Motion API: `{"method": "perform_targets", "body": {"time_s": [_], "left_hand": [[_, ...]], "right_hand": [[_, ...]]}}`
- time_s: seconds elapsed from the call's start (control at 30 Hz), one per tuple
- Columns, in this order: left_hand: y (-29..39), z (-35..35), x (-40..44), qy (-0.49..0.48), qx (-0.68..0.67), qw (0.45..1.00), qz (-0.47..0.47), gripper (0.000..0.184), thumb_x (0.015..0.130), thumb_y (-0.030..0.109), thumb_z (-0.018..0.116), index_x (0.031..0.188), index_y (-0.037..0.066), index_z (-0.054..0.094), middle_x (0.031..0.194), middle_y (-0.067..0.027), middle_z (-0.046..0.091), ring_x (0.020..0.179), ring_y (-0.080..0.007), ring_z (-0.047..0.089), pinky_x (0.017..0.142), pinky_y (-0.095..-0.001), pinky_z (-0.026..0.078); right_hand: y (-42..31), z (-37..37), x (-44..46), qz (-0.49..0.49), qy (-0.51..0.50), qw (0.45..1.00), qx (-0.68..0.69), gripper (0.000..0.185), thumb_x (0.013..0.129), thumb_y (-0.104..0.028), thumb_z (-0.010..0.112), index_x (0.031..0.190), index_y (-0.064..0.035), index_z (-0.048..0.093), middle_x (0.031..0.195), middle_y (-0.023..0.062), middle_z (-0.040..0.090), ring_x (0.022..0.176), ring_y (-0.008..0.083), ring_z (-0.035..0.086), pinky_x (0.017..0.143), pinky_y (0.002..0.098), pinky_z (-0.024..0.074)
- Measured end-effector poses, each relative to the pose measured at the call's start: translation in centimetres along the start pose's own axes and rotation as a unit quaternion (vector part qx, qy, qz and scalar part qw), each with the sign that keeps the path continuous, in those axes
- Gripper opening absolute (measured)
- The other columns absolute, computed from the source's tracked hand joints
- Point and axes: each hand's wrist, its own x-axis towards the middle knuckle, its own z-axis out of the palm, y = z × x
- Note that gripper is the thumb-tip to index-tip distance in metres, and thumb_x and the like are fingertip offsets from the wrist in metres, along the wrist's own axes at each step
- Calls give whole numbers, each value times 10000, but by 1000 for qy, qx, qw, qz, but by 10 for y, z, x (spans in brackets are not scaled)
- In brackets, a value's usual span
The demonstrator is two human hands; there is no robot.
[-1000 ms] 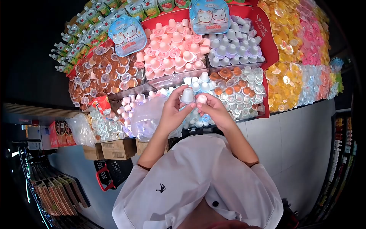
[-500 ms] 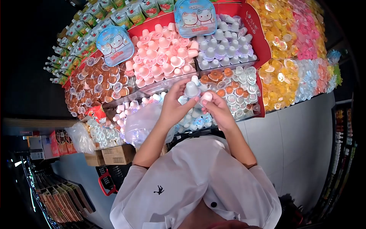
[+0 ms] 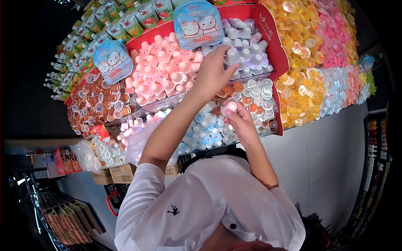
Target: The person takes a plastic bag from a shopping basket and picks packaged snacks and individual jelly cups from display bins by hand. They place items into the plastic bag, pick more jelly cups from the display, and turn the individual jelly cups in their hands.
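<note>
My left hand (image 3: 214,72) reaches over the bin of pale lavender jelly cups. Between its thumb and fingers is one lavender jelly cup (image 3: 231,56), upside down above the others. Lower and nearer my body, my right hand (image 3: 241,120) pinches a pale pink jelly cup (image 3: 229,108). Under that hand lie orange and clear jelly cups (image 3: 260,97). Left of my left hand is the bin of pink jelly cups (image 3: 161,71). Blue and white jelly cups (image 3: 204,133) fill the bin below my left forearm.
Two blue cat-print bags (image 3: 199,26) rest on the display. Brown jelly cups (image 3: 98,104) lie to the left, yellow ones (image 3: 299,94) past the red divider (image 3: 279,46). A clear plastic bag (image 3: 140,144) hangs by my left arm. Cartons (image 3: 122,173) stand below.
My left hand has moved away from the right, up to the lavender bin, with its cup. My right hand still holds the pink cup. The view has shifted slightly.
</note>
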Motion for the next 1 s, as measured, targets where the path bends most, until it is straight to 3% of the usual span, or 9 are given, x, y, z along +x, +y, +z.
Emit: {"method": "perform_targets", "body": {"time_s": [0.17,0.27,0.33,0.53,0.67,1.0], "left_hand": [[2,36,35,23,21,999,41,536,854,226,806,1283,-15,596,1131,-234,700,1033,-406,679,873,-460,548],[2,51,49,6,50,998,34,525,849,219,800,1274,-17,603,1106,-236,709,1034,-421,671,869,-474,541],[1,58,55,4,63,998,29,534,840,221,804,1282,-8,610,1091,-233,714,1017,-417,670,869,-483,536],[-3,72,66,32,104,992,68,544,826,230,803,1302,33,628,1104,-187,731,960,-389,656,863,-487,531],[-2,81,76,36,145,986,71,523,828,217,790,1303,59,637,1103,-153,740,960,-374,651,861,-471,534],[-11,90,77,23,191,979,62,551,836,265,752,1312,23,619,1227,-148,695,1065,-383,613,931,-486,496]], "right_hand": [[-17,-9,8,-4,26,1000,8,331,996,-154,692,1295,-31,620,1050,9,677,866,66,610,770,235,503],[-29,-18,21,-39,49,998,-7,310,1006,-167,696,1268,-27,610,1033,19,677,783,60,595,704,216,494],[-41,-28,37,-86,74,992,-47,305,1023,-192,686,1258,-25,584,1003,11,673,710,51,571,640,207,474],[-87,-55,85,-181,117,974,-76,294,1056,-278,647,1220,-39,599,1011,26,707,756,63,582,690,229,492],[-91,-61,88,-164,122,976,-81,328,1106,-336,542,1233,-40,599,1107,93,726,795,68,581,747,248,496],[-85,-68,80,-133,96,986,-18,276,1107,-297,539,1201,-45,601,1077,106,728,774,81,582,740,249,507]]}}
